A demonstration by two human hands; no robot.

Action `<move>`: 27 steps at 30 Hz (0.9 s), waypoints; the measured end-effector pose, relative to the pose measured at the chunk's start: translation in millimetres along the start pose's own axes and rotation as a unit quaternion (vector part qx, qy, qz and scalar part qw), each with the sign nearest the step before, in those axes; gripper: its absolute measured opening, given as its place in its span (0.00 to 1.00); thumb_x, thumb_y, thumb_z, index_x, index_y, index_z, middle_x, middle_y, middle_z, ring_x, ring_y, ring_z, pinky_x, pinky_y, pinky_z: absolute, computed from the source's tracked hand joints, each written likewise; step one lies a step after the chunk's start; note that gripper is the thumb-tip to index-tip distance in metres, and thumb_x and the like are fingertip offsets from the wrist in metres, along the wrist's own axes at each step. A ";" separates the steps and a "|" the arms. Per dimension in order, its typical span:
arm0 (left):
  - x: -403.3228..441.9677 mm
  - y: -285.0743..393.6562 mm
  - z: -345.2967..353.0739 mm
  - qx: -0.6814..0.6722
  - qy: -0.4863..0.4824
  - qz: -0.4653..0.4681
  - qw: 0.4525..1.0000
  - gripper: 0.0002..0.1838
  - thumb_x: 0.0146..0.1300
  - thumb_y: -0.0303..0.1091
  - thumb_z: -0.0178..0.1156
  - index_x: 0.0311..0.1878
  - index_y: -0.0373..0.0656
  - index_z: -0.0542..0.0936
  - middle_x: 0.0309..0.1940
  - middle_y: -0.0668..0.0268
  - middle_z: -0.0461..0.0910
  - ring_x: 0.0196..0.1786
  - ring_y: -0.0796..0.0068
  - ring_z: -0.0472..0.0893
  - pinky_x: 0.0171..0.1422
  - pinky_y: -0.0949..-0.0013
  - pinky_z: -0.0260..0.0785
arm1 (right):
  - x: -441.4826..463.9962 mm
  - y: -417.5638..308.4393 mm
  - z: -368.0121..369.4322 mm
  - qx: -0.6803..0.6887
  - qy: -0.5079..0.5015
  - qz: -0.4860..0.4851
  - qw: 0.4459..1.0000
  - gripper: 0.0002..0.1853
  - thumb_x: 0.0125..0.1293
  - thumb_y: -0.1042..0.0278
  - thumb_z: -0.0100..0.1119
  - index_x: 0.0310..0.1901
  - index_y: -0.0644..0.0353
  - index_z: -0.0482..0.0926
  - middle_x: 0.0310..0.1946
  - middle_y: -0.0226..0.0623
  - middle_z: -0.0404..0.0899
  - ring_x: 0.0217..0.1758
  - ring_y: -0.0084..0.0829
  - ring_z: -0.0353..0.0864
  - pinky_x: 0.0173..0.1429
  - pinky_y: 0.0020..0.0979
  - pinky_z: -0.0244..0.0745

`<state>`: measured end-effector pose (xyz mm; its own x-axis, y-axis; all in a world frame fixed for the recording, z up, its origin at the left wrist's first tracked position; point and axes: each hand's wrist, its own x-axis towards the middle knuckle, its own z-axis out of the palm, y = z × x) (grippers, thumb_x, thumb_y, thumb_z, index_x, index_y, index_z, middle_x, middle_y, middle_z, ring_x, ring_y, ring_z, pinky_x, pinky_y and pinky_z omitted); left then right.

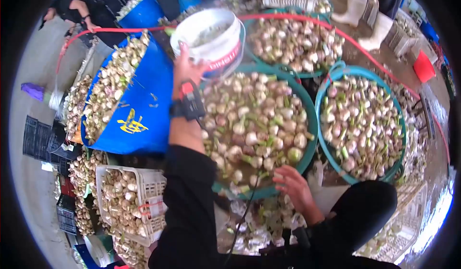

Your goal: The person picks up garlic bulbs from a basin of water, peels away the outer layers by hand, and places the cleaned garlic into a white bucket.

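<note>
My left hand (188, 69), with a dark band on its wrist, grips the near side of a white bucket (205, 15) with red and blue print. The bucket tilts beyond the back left rim of a green tub (311, 125); some greenish contents show inside it. Garlic bulbs (254, 120) with cut green stems float in water in this tub. Over the tub's near right rim is my right hand (293, 185), open, its fingers loosely stretched and holding nothing. Whether it touches the rim I cannot tell.
More garlic fills two other green tubs (402, 125), a tipped blue barrel (144, 103) and a white crate (141, 197). A red hose (307, 18) runs across behind the tubs. At the far left a person's hand (91, 27) touches it. White boots (374, 33) stand at the back right.
</note>
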<state>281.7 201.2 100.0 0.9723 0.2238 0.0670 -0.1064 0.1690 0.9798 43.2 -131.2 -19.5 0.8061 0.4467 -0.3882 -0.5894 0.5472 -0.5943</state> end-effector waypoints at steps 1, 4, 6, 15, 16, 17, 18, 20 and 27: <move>5.9 -11.6 -18.8 -0.044 0.056 -0.020 0.997 0.31 0.61 0.52 0.46 0.57 0.37 0.54 0.52 0.53 0.64 0.56 0.56 0.65 0.56 0.54 0.64 | 0.1 2.1 -2.0 0.009 0.015 0.011 1.000 0.22 0.60 0.69 0.49 0.57 0.60 0.61 0.53 0.39 0.66 0.52 0.34 0.70 0.52 0.32 0.67; -78.8 -51.4 -0.7 0.214 -0.049 0.071 0.973 0.23 0.57 0.39 0.54 0.51 0.35 0.64 0.38 0.54 0.70 0.48 0.60 0.70 0.50 0.63 0.66 | 6.0 9.1 -5.5 -0.027 0.026 0.017 0.999 0.21 0.60 0.69 0.50 0.56 0.60 0.62 0.51 0.38 0.68 0.50 0.31 0.72 0.49 0.29 0.68; -127.8 -124.8 -2.3 0.694 -0.214 -0.061 0.685 0.15 0.53 0.32 0.50 0.44 0.38 0.71 0.43 0.49 0.71 0.50 0.52 0.69 0.51 0.57 0.62 | 5.7 15.9 -6.9 -0.091 0.034 0.061 0.993 0.21 0.59 0.68 0.51 0.54 0.60 0.63 0.50 0.37 0.70 0.48 0.28 0.72 0.47 0.27 0.68; -260.2 -179.3 30.9 0.658 -0.090 -0.161 0.730 0.22 0.48 0.37 0.53 0.49 0.43 0.69 0.42 0.46 0.70 0.44 0.49 0.72 0.43 0.53 0.68 | 5.3 26.8 4.9 -0.138 0.008 0.073 0.988 0.17 0.55 0.70 0.53 0.48 0.61 0.68 0.38 0.39 0.76 0.31 0.27 0.77 0.33 0.24 0.71; -267.2 -171.5 25.9 0.637 -0.138 -0.161 0.741 0.21 0.50 0.38 0.53 0.49 0.45 0.69 0.41 0.48 0.72 0.42 0.52 0.74 0.42 0.52 0.68 | -0.2 28.6 4.4 -0.159 0.027 0.075 0.984 0.16 0.55 0.70 0.53 0.47 0.61 0.68 0.37 0.40 0.76 0.29 0.28 0.77 0.32 0.24 0.71; -265.4 -169.8 22.8 0.636 -0.133 -0.158 0.743 0.21 0.50 0.38 0.53 0.49 0.45 0.69 0.41 0.48 0.72 0.42 0.52 0.74 0.42 0.52 0.68 | 2.2 35.8 -8.5 -0.149 0.029 0.056 0.987 0.16 0.57 0.69 0.52 0.48 0.60 0.67 0.35 0.40 0.76 0.28 0.28 0.77 0.29 0.25 0.72; -256.0 -170.3 19.3 0.648 -0.119 -0.180 0.730 0.19 0.51 0.41 0.53 0.47 0.45 0.71 0.37 0.50 0.74 0.40 0.53 0.75 0.40 0.53 0.68 | -0.5 35.9 -7.8 -0.154 0.027 0.051 0.986 0.16 0.57 0.69 0.52 0.48 0.60 0.67 0.35 0.40 0.76 0.28 0.28 0.77 0.29 0.25 0.72; -250.9 -167.3 36.1 0.653 -0.100 -0.195 0.725 0.18 0.52 0.43 0.53 0.45 0.46 0.73 0.33 0.52 0.76 0.37 0.55 0.77 0.39 0.54 0.68 | -4.7 26.3 -9.4 -0.132 0.073 0.060 0.987 0.16 0.59 0.64 0.51 0.48 0.59 0.66 0.35 0.40 0.76 0.29 0.29 0.77 0.30 0.26 0.73; -313.4 -159.4 118.0 0.245 -0.042 -0.117 0.961 0.21 0.56 0.50 0.53 0.36 0.38 0.78 0.24 0.54 0.76 0.30 0.57 0.77 0.37 0.63 0.66 | 10.1 27.5 -17.5 0.059 -0.019 0.128 0.990 0.19 0.62 0.51 0.42 0.45 0.57 0.70 0.38 0.37 0.75 0.40 0.34 0.76 0.39 0.39 0.73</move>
<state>18.5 -9.2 -54.9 0.9733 0.1536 -0.1708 0.2078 -0.2724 0.9395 36.0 -124.0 -52.0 0.6285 0.6065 -0.4870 -0.7778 0.4911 -0.3922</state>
